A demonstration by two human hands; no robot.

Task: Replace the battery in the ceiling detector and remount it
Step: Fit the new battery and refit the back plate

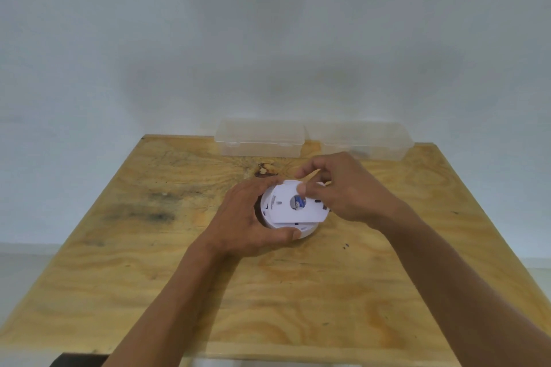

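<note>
A round white detector point(280, 225) lies back-up on the wooden table point(179, 277). A flat white mounting plate point(286, 208) sits askew on top of it, and a blue battery point(299, 202) shows through the plate's round hole. My left hand point(247, 223) curls round the detector's left and near rim, thumb on the front edge. My right hand point(343, 188) reaches in from the right, its fingers curled over the plate's far right edge, thumb tip on the plate beside the hole.
Two clear plastic lidded boxes, one on the left point(259, 138) and one on the right point(363, 141), stand side by side at the table's far edge against the white wall. A dark knot point(264, 170) marks the wood just behind the detector.
</note>
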